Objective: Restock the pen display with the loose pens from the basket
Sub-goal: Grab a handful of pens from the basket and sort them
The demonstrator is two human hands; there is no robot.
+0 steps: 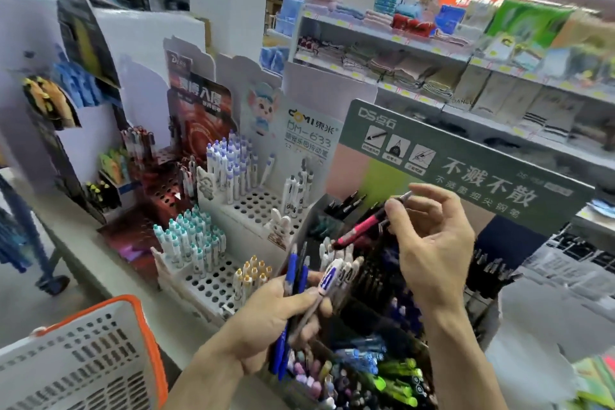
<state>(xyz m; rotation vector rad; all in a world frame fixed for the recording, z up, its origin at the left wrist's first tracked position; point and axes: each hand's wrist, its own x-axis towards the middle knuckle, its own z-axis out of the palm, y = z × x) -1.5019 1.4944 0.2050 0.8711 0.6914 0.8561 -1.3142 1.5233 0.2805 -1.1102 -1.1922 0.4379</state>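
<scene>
The right hand (429,243) pinches a pink pen (357,230) above the display (253,206), not yet slotted. The left hand (276,319) grips a bundle of pens (296,280), so restocking looks partway done. The basket (100,353) sits beside the counter.

Basket (100,353) left of pen display (253,210) — shelves (432,53) behind.

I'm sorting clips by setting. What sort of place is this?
Most likely a shop's stationery aisle. Branded cardboard pen displays with hole racks stand on a counter, shelves behind carry folded textiles above price tags, and a shopping basket sits at lower left.
</scene>
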